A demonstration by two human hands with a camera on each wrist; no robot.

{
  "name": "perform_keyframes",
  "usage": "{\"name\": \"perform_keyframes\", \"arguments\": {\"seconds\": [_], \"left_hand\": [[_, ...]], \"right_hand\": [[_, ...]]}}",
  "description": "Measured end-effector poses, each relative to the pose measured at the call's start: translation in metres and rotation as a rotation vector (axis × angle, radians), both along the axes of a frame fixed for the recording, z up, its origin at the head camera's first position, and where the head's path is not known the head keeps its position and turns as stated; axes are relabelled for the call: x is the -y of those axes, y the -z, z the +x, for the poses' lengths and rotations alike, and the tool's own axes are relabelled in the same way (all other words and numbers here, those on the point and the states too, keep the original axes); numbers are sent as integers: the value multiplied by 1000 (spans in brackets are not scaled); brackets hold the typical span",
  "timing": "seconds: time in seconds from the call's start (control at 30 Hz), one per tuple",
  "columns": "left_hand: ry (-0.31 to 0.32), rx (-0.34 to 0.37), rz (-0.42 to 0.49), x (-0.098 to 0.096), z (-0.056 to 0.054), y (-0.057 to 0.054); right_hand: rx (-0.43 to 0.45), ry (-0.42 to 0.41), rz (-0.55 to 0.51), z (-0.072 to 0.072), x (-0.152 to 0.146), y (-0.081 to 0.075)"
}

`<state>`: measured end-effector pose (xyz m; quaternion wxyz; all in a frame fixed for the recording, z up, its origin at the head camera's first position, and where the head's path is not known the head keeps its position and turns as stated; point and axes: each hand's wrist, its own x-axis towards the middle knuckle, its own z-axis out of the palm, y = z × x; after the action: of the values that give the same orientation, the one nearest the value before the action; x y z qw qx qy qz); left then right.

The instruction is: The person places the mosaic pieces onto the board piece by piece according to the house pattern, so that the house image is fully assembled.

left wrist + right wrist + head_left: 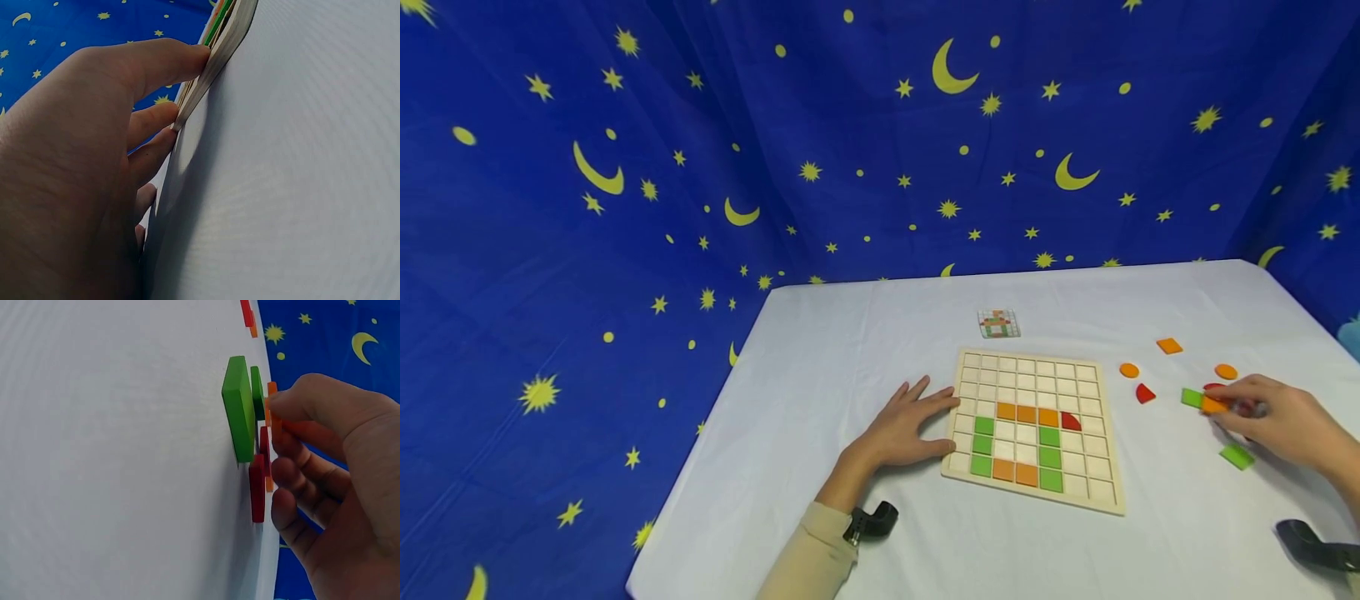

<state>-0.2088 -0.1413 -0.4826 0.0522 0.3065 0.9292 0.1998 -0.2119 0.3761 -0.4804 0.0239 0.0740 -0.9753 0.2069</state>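
A wooden grid board (1112, 492) lies on the table, bearing orange squares, green squares and a red quarter-circle (1071, 422) at the right end of the upper orange row. Fingers spread, my left hand (901, 429) touches the board's left edge; the left wrist view has the thumb and fingertips against its wooden side (219, 65). Right of the board, my right hand (1288, 421) pinches an orange tile (275, 415) between thumb and fingers. Close by that hand lie a green tile (1192, 397), another green tile (1237, 456) and a red piece (257, 487), partly hidden in the head view.
A small pattern card (998, 323) lies beyond the board. Two orange round pieces (1129, 370), a red quarter-circle piece (1145, 393) and an orange square (1169, 346) are scattered at the right. A blue star-patterned curtain (880, 125) hangs behind the white-covered table (820, 358).
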Motion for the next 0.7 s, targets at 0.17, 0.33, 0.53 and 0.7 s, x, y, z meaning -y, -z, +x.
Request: {"name": "perform_keyframes", "arguments": {"seconds": [0.17,0.33,0.53,0.7], "left_hand": [[-3,-2,-6,1,0,-1],[6,-4,-5,0,-1,-1],[4,0,0,0,0,0],[-5,5,-1,-1,0,0]], "right_hand": [[18,-14,-33,0,12,-5],[8,-27,-31,-1,20,-7],[-10,-70,-60,-3,31,-10],[-26,-126,-62,-7,41,-15]]}}
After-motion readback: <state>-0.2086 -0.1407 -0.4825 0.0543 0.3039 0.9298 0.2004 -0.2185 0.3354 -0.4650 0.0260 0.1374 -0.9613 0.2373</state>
